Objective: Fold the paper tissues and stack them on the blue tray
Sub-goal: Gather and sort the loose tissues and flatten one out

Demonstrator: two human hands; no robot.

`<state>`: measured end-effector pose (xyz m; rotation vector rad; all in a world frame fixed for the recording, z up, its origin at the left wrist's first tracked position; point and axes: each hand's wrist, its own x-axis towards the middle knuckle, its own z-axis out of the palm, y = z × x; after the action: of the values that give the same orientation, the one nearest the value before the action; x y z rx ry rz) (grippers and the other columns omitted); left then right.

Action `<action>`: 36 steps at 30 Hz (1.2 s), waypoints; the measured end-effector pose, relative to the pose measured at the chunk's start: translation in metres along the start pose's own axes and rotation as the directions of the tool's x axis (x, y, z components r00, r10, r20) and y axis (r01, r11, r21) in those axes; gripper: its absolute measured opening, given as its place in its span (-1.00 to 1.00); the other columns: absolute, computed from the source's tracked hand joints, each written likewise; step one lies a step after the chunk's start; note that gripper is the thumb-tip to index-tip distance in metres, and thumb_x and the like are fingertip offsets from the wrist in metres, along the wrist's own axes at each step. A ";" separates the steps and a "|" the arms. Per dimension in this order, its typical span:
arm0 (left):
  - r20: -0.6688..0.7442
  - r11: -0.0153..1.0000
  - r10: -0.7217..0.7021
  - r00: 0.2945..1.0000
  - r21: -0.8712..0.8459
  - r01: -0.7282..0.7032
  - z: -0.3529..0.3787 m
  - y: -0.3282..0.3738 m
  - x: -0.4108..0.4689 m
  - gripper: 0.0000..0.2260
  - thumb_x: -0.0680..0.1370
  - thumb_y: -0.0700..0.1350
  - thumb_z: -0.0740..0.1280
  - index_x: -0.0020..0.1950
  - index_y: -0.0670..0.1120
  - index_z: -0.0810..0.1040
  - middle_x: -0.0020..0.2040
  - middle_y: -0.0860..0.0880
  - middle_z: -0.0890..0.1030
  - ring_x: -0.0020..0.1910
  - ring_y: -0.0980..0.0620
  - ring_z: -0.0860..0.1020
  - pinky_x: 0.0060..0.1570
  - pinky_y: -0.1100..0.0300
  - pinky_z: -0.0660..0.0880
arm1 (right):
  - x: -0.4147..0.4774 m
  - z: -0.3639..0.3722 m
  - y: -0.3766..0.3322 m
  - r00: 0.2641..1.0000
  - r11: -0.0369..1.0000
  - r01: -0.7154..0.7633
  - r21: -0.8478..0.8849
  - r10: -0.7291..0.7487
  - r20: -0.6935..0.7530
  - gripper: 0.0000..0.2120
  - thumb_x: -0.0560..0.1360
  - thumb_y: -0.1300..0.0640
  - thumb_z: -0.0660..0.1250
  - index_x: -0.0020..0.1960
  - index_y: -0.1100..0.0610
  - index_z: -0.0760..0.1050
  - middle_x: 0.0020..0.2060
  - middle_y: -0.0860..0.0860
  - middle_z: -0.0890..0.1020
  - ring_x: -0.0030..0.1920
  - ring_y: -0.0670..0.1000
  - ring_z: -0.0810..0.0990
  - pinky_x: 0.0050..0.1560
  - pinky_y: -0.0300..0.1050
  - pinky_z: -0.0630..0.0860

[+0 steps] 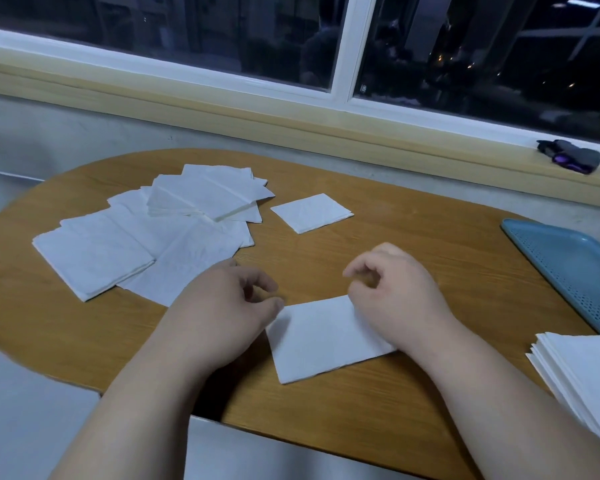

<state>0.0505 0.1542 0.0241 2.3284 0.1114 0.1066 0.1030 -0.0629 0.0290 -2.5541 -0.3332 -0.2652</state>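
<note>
Near the table [395, 220] front edge | folded tissue [326, 341] lies flat between both hands | left hand [222, 313] at its corner, pinch cannot be told | right hand [395, 299] loosely curled, empty | risk: thin sheet slips, fold skews, stacks unevenly on blue tray [568, 265]

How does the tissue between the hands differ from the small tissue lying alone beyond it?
The near tissue is a larger oblong; the lone tissue is a smaller square. The right hand rests on the near tissue; nothing touches the lone tissue. Both are white and lie flat on the wooden table.
</note>
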 end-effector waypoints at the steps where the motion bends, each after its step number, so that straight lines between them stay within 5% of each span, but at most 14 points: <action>1: -0.014 1.000 -0.007 1.000 -0.015 0.006 -0.001 0.000 0.001 -0.96 0.49 0.10 0.43 -0.09 0.18 0.61 -0.10 0.12 0.52 -0.17 0.23 0.52 -0.25 0.30 0.35 | 0.014 0.002 -0.005 1.000 1.000 0.010 -0.005 -0.010 0.009 -0.85 0.47 0.14 0.33 -0.09 -0.08 0.62 -0.09 -0.18 0.51 0.00 -0.12 0.45 -0.04 -0.21 0.32; 12: -0.074 0.982 -0.109 0.991 -0.163 0.096 -0.005 -0.009 0.018 -0.90 0.51 0.13 0.37 -0.01 0.17 0.60 -0.08 0.15 0.54 -0.18 0.20 0.56 -0.26 0.25 0.41 | 0.143 0.051 -0.021 0.980 0.959 0.013 -0.283 0.044 0.195 -0.85 0.51 -0.02 0.35 0.05 -0.03 0.59 -0.07 -0.17 0.53 0.08 -0.01 0.54 -0.02 -0.10 0.48; 15: -0.078 0.982 -0.098 0.992 -0.167 0.084 -0.005 -0.010 0.023 -0.89 0.53 0.14 0.35 -0.01 0.17 0.60 -0.07 0.15 0.53 -0.16 0.22 0.54 -0.25 0.27 0.39 | 0.154 0.057 -0.022 0.974 0.958 -0.002 -0.285 0.067 0.215 -0.87 0.50 -0.06 0.38 0.00 -0.04 0.59 -0.04 -0.16 0.59 0.05 -0.01 0.55 0.05 -0.06 0.53; 23: -0.087 0.976 -0.103 0.991 -0.204 0.083 -0.006 -0.010 0.028 -0.90 0.54 0.13 0.32 -0.07 0.17 0.61 -0.09 0.16 0.53 -0.16 0.23 0.52 -0.21 0.28 0.41 | 0.163 0.062 -0.022 0.976 0.947 0.027 -0.320 0.044 0.214 -0.83 0.55 0.10 0.30 -0.19 -0.03 0.60 -0.17 -0.14 0.63 -0.12 -0.06 0.57 -0.14 -0.07 0.56; 28: -0.100 0.970 -0.098 0.990 -0.233 0.072 -0.006 -0.008 0.025 -0.91 0.54 0.12 0.33 -0.07 0.17 0.60 -0.08 0.15 0.54 -0.12 0.21 0.53 -0.15 0.26 0.44 | 0.155 0.046 -0.026 0.999 0.988 -0.020 -0.153 0.025 0.032 -0.84 0.59 0.08 0.24 -0.11 -0.03 0.56 -0.14 -0.11 0.62 -0.15 -0.07 0.54 -0.24 -0.12 0.48; 32: -0.114 0.969 -0.070 0.991 -0.243 0.040 -0.005 -0.008 0.023 -0.76 0.55 0.14 0.31 0.22 0.24 0.53 0.06 0.22 0.49 0.02 0.29 0.49 -0.07 0.31 0.39 | 0.126 0.010 -0.044 0.995 0.991 -0.006 0.132 0.019 -0.099 -0.87 0.59 0.03 0.30 -0.11 -0.06 0.58 -0.20 -0.13 0.65 -0.15 -0.09 0.60 -0.23 -0.14 0.49; 36: -0.147 0.940 -0.045 0.988 -0.340 -0.008 -0.002 -0.005 0.019 -0.46 0.55 0.18 0.31 0.50 0.32 0.21 0.35 0.32 0.30 0.39 0.28 0.27 0.26 0.22 0.28 | 0.076 -0.024 -0.065 0.992 0.791 0.005 0.612 0.072 -0.100 -0.89 0.60 0.20 0.34 -0.10 0.12 0.59 -0.26 0.03 0.70 -0.22 0.01 0.70 -0.19 -0.02 0.63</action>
<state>0.0684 0.1616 0.0227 1.9710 0.1777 0.2743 0.1534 -0.0091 0.0998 -1.8859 -0.2715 -0.2446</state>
